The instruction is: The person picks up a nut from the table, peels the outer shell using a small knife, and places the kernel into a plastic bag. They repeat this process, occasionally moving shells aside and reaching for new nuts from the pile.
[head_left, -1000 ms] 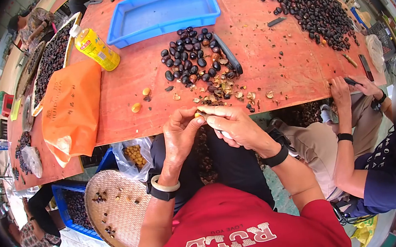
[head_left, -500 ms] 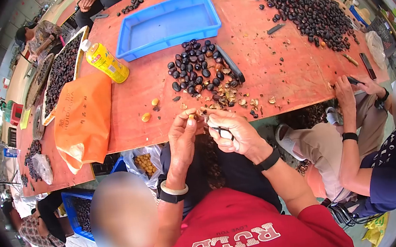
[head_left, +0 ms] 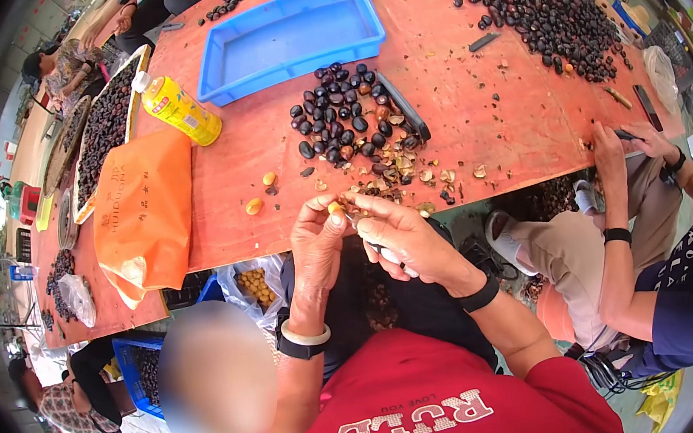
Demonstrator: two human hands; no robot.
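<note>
We read LOVE YOU and large letters starting RU on the red shirt (head_left: 420, 371) at six o'clock, LA on the navy shirt (head_left: 683, 306) towards four, and seemingly HUID on the orange bag (head_left: 147, 226) at nine; the yellow bottle (head_left: 183, 111)'s print is too small.

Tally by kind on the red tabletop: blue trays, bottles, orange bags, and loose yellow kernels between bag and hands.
Blue tray: 1
Bottle: 1
Orange bag: 1
Loose yellow kernels: 2
Total: 5
</note>
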